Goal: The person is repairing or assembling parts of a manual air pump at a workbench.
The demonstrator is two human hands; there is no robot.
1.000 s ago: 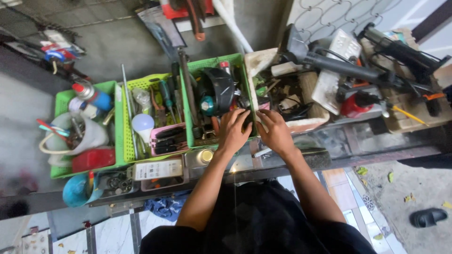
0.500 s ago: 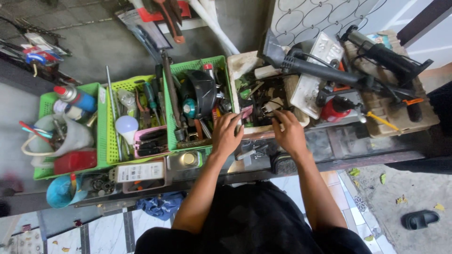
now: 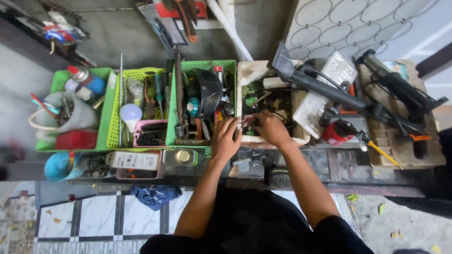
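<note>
Cluttered workbench point(image 3: 301, 162) against a grey wall, crowded with 3 green baskets. Head view: both hands meeting at the front rim of a white tray point(image 3: 249, 75), right of the middle green basket point(image 3: 202, 66). Left hand point(image 3: 227, 138) curled over that rim, right hand point(image 3: 270, 129) dipping inside among small parts; contents of either grip impossible to tell. Compared with 0.5 s ago: hands closer together, right hand now inside the tray.

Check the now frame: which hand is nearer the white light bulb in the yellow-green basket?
Left. The left hand rests at the green basket's right front edge, nearer the white light bulb. The right hand is farther right, inside the white bin.
</note>
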